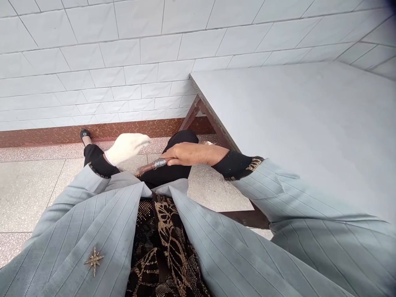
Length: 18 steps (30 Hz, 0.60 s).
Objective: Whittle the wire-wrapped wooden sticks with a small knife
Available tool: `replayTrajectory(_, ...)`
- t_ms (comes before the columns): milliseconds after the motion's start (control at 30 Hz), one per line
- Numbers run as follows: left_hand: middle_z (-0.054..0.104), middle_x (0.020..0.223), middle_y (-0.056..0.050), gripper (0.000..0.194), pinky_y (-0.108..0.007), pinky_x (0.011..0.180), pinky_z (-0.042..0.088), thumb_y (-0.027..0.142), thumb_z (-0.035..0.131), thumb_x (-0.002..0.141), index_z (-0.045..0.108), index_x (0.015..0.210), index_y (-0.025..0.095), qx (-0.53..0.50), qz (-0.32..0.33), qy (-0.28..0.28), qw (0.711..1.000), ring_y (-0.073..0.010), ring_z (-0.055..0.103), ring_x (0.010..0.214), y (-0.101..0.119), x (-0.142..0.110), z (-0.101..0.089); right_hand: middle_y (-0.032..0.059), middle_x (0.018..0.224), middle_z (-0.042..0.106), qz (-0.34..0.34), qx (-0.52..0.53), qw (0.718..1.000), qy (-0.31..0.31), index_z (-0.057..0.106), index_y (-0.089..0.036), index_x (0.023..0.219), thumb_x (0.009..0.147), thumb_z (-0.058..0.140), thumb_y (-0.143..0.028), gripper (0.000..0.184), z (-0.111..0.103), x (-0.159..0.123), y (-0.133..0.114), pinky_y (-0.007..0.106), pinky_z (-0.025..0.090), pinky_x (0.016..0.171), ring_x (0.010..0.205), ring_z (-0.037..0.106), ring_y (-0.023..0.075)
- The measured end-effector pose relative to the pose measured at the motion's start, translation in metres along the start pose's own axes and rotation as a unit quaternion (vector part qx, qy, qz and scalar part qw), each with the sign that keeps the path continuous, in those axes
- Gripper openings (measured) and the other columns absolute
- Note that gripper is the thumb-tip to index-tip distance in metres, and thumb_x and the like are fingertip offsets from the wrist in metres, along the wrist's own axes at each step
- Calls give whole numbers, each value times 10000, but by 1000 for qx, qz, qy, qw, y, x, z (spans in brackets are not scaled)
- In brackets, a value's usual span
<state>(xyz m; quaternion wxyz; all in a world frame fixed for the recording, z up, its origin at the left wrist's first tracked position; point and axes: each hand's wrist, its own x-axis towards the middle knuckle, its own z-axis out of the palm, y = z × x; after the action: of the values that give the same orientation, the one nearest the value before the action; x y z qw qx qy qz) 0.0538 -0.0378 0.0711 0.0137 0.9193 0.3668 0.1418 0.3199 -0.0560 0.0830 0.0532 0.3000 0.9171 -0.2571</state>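
My left hand (126,148) wears a white knitted glove. Its fingers stretch to the right, loosely curved and close together, and nothing shows in them. To its right, my bare right hand (184,153) is closed around the handle of a tool (152,166). That handle is brown and wood-like, with silvery wire or tape wound around it near my fingers. Its free end points left and down, over my dark trouser leg. The tool's working end is hidden behind my hand, so I cannot tell its kind. The two hands are apart.
To the right stands a table with a pale grey top (287,123) and a brown frame (213,123). Ahead is a white tiled wall (139,53) with a reddish-brown skirting (46,135). Speckled floor tiles (27,185) lie at the left. My black shoe (85,133) is near the wall.
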Motion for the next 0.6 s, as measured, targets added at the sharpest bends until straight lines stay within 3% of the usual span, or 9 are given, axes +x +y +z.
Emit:
replayTrajectory(67, 765, 1059, -56, 305, -331, 891, 515, 276, 435, 1020, 718, 1100, 195, -65, -33, -1, 997, -198, 697, 972, -7, 3, 8, 37, 937, 759, -42, 43, 998, -30, 749, -216, 1091, 980, 566, -281, 224, -3, -2, -9, 283, 453, 747, 777, 636, 166)
replayTrajectory(100, 766, 1054, -53, 303, -338, 908, 519, 284, 438, 1018, 716, 1093, 193, -96, -50, -8, 994, -200, 698, 978, -8, 3, 14, 38, 955, 761, -57, 64, 996, -16, 747, -211, 1112, 984, 558, -286, 240, -6, -2, -13, 284, 456, 762, 790, 640, 165)
replayTrajectory(167, 766, 1034, -55, 308, -349, 922, 525, 303, 437, 1014, 715, 1068, 185, -157, -84, -17, 984, -205, 700, 974, -4, -1, 29, 46, 1016, 763, -66, 100, 991, 61, 730, -202, 1196, 993, 538, -313, 301, -9, -3, -19, 295, 465, 807, 851, 650, 173)
replayTrajectory(233, 768, 1030, -65, 321, -352, 937, 526, 325, 435, 1014, 712, 1056, 170, -223, -111, -21, 968, -207, 702, 978, 5, -9, 43, 61, 1073, 760, -35, 115, 976, 181, 711, -184, 1257, 989, 520, -323, 357, -11, -3, -19, 312, 470, 841, 914, 655, 189)
replayTrajectory(333, 762, 1104, -36, 321, -337, 993, 499, 302, 406, 1023, 703, 1058, 186, -288, -80, -38, 953, -179, 694, 1015, 17, -20, 55, 77, 1113, 758, 45, 107, 947, 298, 712, -158, 1256, 960, 523, -302, 380, -10, 0, -8, 331, 475, 861, 953, 665, 217)
replayTrajectory(433, 761, 1110, -25, 322, -319, 966, 501, 300, 398, 1036, 698, 1079, 194, -257, -76, -45, 962, -173, 697, 1005, 21, -24, 57, 85, 1102, 764, 96, 74, 942, 313, 720, -152, 1226, 952, 523, -287, 364, -5, 3, 5, 350, 478, 870, 953, 679, 240)
replayTrajectory(600, 770, 977, -38, 307, -288, 797, 503, 320, 429, 1049, 710, 1099, 206, -76, -14, -76, 994, -186, 708, 893, 21, -26, 55, 90, 1098, 759, 147, -22, 943, 297, 721, -195, 1150, 965, 528, -269, 278, -1, 6, 15, 357, 480, 833, 967, 686, 264)
